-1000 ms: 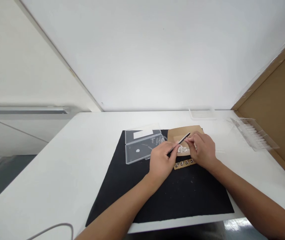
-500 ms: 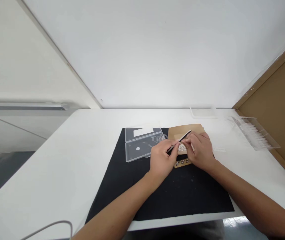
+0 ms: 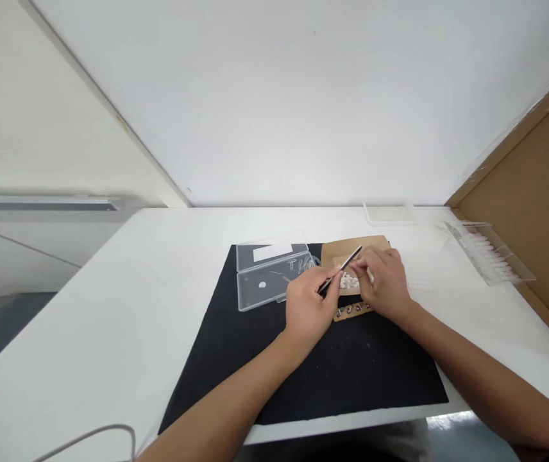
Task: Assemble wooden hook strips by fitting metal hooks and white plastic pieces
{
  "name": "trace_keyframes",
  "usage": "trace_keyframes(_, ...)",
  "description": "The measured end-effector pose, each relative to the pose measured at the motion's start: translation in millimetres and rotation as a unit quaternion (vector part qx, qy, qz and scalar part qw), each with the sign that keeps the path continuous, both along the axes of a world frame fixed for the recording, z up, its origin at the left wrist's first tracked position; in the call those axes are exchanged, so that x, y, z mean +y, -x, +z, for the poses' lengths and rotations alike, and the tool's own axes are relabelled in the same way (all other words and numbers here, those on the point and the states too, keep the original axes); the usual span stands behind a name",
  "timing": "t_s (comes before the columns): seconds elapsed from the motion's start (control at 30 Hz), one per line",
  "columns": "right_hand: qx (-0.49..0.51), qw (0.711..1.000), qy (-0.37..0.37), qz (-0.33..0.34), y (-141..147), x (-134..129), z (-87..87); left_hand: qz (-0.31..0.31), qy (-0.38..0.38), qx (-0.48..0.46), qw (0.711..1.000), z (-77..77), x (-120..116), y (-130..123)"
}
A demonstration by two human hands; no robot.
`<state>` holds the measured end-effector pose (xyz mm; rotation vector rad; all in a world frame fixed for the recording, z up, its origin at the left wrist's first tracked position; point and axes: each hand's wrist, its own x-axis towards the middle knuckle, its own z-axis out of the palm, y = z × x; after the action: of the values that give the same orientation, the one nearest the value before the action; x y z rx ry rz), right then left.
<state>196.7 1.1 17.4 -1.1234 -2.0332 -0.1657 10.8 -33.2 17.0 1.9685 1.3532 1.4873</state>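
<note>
My left hand (image 3: 310,300) grips a thin black-and-white strip (image 3: 350,258) that slants up to the right. Close beside the strip, my right hand (image 3: 381,277) has its thumb and fingertips pinched together; what lies between them is too small to make out. Beneath the hands, a brown paper tray (image 3: 339,248) holds small white pieces (image 3: 349,281). A tan card strip (image 3: 351,312) with several small metal parts lies just below, partly behind my right hand. Left of my hands an open clear plastic case (image 3: 255,290) contains small clear pieces.
A black mat (image 3: 332,378) lies on the white table (image 3: 101,321). At the right are a clear bag of white sticks (image 3: 489,256) and a cardboard panel (image 3: 534,186). A clear tray (image 3: 390,215) stands at the back; a cable (image 3: 86,435) crosses the lower left.
My right fingertips have moved slightly up and away from my left fingers, showing more of the white pieces. The whole view has shifted a little.
</note>
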Motion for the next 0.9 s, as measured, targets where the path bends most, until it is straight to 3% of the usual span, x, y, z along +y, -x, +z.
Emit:
trace_keyframes(0.17, 0.014, 0.999, -0.018, -0.03, 4.7, -1.9, 0.4, 0.005, 0.014, -0.004, 1.0, 0.6, 0.7, 0.7)
trace_keyframes(0.27, -0.037, 0.999, -0.013, 0.007, 8.9, -3.3, 1.6, 0.004, 0.045, -0.015, 0.999, 0.6, 1.7, 2.0)
trace_keyframes(0.43, 0.004, 0.998, -0.036, -0.056, 8.1, -1.8, 3.2, -0.006, 0.074, -0.041, 0.996, 1.9, 1.8, 2.0)
trace_keyframes(0.57, -0.011, 1.0, -0.007, -0.004, 7.3, -1.6, 2.9, -0.011, 0.076, -0.04, 0.996, 1.5, 1.7, 0.7)
trace_keyframes(0.7, 0.005, 0.998, -0.029, -0.052, 8.6, -0.2, 3.4, -0.009, 0.071, -0.047, 0.996, 2.1, 1.8, 0.6)
trace_keyframes(0.83, -0.015, 1.0, -0.022, -0.008, 9.7, 0.1, 4.6, -0.009, 0.07, -0.041, 0.997, 3.1, 1.3, 0.8)
trace_keyframes(0.9, -0.004, 0.999, -0.033, -0.028, 10.9, -0.4, 5.1, -0.008, 0.068, -0.039, 0.997, 2.2, 1.5, 0.8)
